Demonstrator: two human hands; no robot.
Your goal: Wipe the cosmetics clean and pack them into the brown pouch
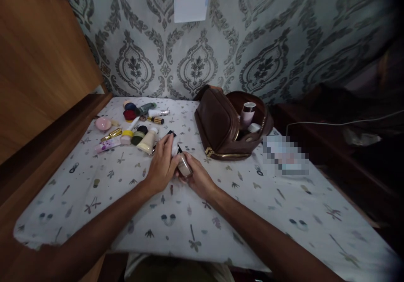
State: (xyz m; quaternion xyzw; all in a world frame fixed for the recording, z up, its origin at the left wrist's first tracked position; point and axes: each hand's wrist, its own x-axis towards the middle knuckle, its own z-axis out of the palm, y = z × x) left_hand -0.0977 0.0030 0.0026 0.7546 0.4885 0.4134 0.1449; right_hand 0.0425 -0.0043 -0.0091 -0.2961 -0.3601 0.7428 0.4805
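Near the middle of the table, my right hand (199,176) is closed around a small glass bottle (184,166) with beige contents and a dark top. Beside it my left hand (161,164) is closed on a small white item (174,148), partly hidden by the fingers, which touches the bottle's upper end. A beige tube (147,142) lies just beyond my left hand. To the right stands an open brown bag (217,120), holding a pink bottle (248,117) with a silvery cap and a white-lidded item (254,128).
Several cosmetics lie at the back left, among them a pink round case (103,124), a gold tube (111,135) and a dark green tube (146,108). A blurred-out object (288,155) rests at the table's right edge. A patterned wall stands behind the table (189,231).
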